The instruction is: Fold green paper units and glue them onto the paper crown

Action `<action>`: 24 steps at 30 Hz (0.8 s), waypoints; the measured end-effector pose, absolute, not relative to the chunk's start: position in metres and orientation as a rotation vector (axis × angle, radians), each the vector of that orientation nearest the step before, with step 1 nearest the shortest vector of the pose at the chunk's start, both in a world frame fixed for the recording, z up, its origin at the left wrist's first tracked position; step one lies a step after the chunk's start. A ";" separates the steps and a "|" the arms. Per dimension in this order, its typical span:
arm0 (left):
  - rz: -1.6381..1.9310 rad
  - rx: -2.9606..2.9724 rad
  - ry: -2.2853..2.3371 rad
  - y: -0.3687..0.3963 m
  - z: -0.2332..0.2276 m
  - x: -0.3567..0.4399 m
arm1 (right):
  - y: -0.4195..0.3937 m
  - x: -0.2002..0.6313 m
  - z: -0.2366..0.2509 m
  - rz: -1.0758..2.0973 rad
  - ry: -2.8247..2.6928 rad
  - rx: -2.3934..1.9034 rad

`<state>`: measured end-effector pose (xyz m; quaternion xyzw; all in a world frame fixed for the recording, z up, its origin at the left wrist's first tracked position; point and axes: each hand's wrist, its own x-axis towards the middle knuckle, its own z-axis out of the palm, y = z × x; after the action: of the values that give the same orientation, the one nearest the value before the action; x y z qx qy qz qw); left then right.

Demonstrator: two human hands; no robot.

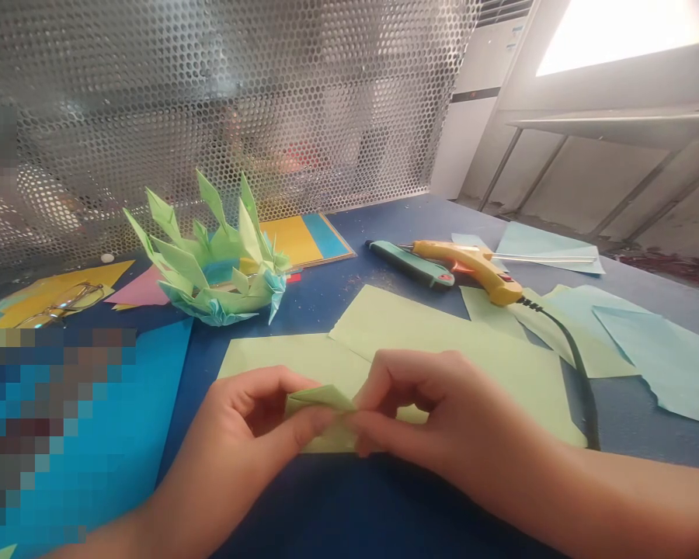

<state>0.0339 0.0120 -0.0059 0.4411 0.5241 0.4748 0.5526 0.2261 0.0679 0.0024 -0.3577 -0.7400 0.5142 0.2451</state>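
Note:
Between my two hands is a small folded piece of light green paper [320,397]. My left hand [268,423] pinches its near side, with the thumb on top. At its right tip, my right hand [411,400] closes thumb and fingers on the same piece. Beneath both hands lie light green paper sheets [443,345], overlapping on the table. Farther back on the left stands a ring-shaped paper crown [227,279] with upright green folded points and light blue folded pieces around its base.
A yellow hot glue gun [471,264] rests at right beside a green utility knife [411,262], its black cord [579,365] running toward me. Light blue sheets [664,349] lie at far right. Glasses [64,303] sit on yellow paper at left. A perforated metal panel [210,93] borders the table.

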 end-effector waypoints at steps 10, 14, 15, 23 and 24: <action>1.111 1.010 1.345 0.010 -0.004 0.035 | 0.065 0.224 0.001 1.151 -2.073 -0.850; 1.101 1.045 1.390 0.009 -0.004 0.035 | 0.065 0.223 0.000 1.252 -2.094 -0.910; 1.104 1.045 1.381 0.009 -0.004 0.035 | 0.065 0.223 0.000 1.291 -2.100 -0.926; 1.161 1.004 1.315 0.008 -0.002 0.038 | 0.066 0.222 0.005 1.322 -2.105 -0.945; 1.156 1.014 1.332 0.008 -0.002 0.037 | 0.066 0.222 0.005 1.320 -2.094 -0.949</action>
<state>0.0374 0.0076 -0.0020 0.4240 0.5568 0.4835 0.5257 0.2218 0.0657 0.0051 -0.3472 -0.7663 0.4830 0.2428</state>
